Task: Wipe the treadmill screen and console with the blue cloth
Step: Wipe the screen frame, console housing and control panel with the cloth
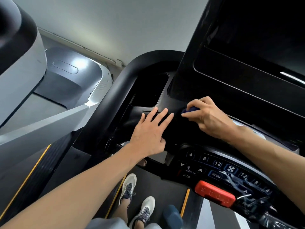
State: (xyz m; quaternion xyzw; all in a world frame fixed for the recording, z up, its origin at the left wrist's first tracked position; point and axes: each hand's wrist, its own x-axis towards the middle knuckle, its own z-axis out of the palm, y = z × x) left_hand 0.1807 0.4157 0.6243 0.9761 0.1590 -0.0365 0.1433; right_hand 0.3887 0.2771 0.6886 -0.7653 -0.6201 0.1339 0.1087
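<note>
My right hand grips a bunched blue cloth, pressing it on the black console just below the dark treadmill screen. Only a small part of the cloth shows between the thumb and fingers. My left hand lies flat on the console to the left of the cloth, fingers spread and straight, tips near the edge of a recessed tray.
A button panel with numbers, STOP and MODE keys sits below the hands, with a red safety key at its front. A curved black handrail runs on the left. A neighbouring grey treadmill stands left. My shoes are on the belt.
</note>
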